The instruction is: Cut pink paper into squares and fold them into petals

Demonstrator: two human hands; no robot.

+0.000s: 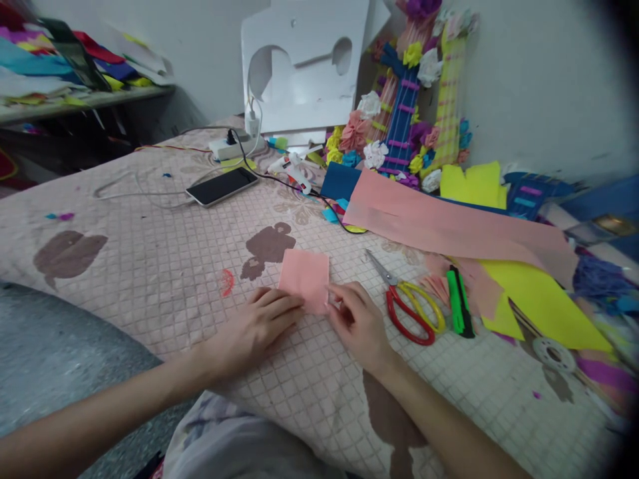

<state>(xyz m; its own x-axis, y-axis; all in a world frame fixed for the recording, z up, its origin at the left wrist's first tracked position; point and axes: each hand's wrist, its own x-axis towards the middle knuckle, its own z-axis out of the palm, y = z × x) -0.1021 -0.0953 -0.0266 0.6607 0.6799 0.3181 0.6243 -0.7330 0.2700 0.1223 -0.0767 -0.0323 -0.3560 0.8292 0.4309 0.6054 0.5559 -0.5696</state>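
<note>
A small pink paper square (304, 276) lies on the quilted pink bedspread (164, 266) in front of me. My left hand (259, 329) rests flat beside it, fingertips pressing its near left edge. My right hand (357, 319) pinches the square's near right corner between thumb and fingers.
Red-and-yellow scissors (407, 303) and a green utility knife (459, 303) lie just right of my right hand. Long pink (449, 226) and yellow (539, 303) paper sheets spread at right. A phone (222, 186), power strip, glue gun (297, 169) and paper-flower crafts (399, 120) sit farther back.
</note>
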